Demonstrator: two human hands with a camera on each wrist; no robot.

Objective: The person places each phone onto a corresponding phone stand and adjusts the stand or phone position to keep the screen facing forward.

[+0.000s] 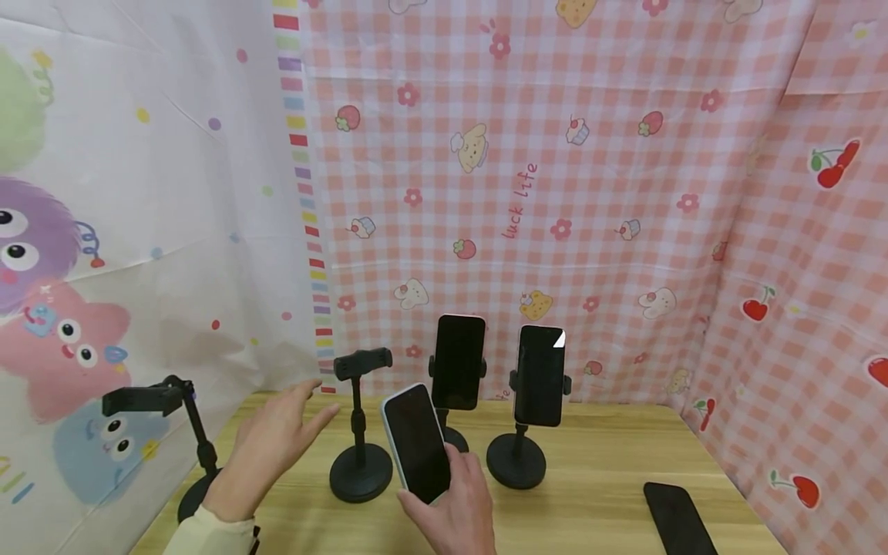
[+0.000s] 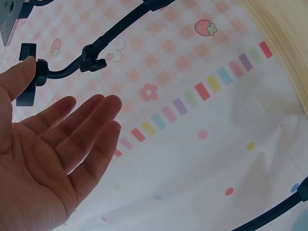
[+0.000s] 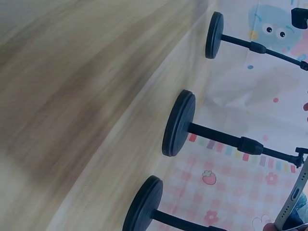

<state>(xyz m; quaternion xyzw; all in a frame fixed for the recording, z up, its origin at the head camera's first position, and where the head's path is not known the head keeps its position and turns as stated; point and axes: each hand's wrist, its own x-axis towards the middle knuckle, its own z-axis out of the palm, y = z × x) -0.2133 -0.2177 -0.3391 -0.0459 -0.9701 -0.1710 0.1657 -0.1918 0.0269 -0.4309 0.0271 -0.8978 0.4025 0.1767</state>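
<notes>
My right hand [image 1: 459,501] grips a smartphone [image 1: 418,443] by its lower end, thumb on one edge and fingers on the other. The phone has a dark screen and a light blue edge, and it is held up tilted in front of the stands. My left hand [image 1: 277,439] is raised with fingers extended and holds nothing; in the left wrist view its palm [image 2: 43,178] shows. Close to its fingertips stands a black phone stand [image 1: 358,424] with a bare clamp [image 1: 363,363]. In the right wrist view only an edge of the phone [image 3: 293,195] shows.
Two more stands carry phones: a middle phone [image 1: 459,362] and a right phone [image 1: 540,375]. Another bare-clamped stand [image 1: 201,439] is at the far left. A dark phone [image 1: 680,518] lies on the wooden table [image 1: 597,501] at right. Patterned cloths [image 1: 555,193] hang behind.
</notes>
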